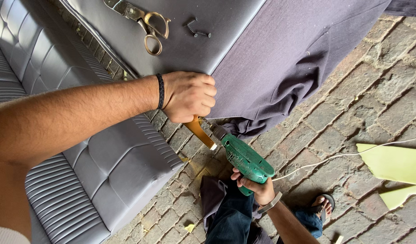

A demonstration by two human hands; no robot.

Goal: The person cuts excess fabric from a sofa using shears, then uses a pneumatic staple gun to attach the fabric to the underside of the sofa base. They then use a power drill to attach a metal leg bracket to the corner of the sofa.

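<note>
The left hand [188, 96] is curled tight around the top of a golden furniture leg [199, 131], pressing it against the underside corner of a grey padded seat panel [194, 45]. The right hand [257, 187] is wrapped around the grip of a green power drill [244, 158], whose nose points up at the leg's base, just below the left hand. A white cord [343, 156] runs from the drill across the brick floor [352, 104]. On the panel, near its far edge, lie gold-handled scissors [147, 22] and two dark screws [196, 29] just beside them. Purple cloth [289, 58] hangs off the panel's right edge. A grey tufted sofa [117, 162] lies along the left. Yellow-green foam pieces [393, 165] rest on the floor at the right.
</note>
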